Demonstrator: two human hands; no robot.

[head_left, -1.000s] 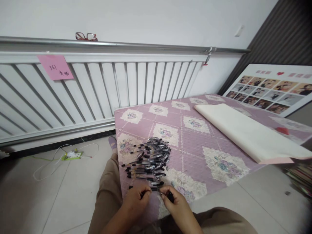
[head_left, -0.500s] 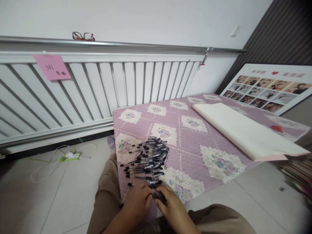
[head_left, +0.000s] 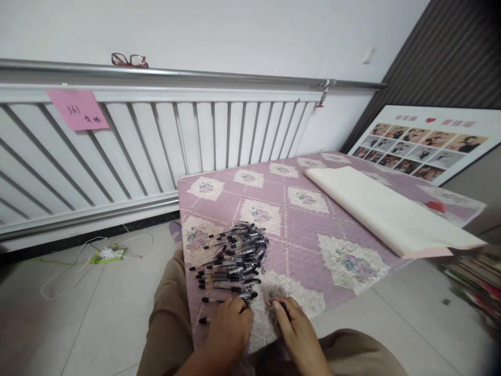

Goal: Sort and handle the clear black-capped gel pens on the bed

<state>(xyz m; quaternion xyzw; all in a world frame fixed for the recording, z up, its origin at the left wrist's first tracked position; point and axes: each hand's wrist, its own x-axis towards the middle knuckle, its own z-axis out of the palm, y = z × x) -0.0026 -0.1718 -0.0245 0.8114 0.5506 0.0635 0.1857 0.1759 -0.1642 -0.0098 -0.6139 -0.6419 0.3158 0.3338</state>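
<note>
A loose pile of black-capped, clear-barrelled pens (head_left: 238,256) lies across the near left of the flowered table cover (head_left: 301,243). At the near end of the pile my left hand (head_left: 233,324) has its fingers curled over a single pen (head_left: 204,320), whose black tip sticks out to the left. The rest of that pen is hidden under the hand. To the right, my right hand (head_left: 295,324) is closed, thumb against fingers, on a small black piece (head_left: 284,308) that I cannot make out further. A blurred patch shows beside its fingertips.
A folded cream sheet (head_left: 360,209) covers the right side of the table. A white radiator (head_left: 203,136) stands behind, with glasses (head_left: 130,60) on the pipe. A power strip (head_left: 108,255) and cables lie on the floor at left. A photo board (head_left: 430,143) leans at right.
My hands were together at the table's near edge and are now apart. The right hand has moved right; the left has brought a pen alongside the pile. The view has shifted slightly.
</note>
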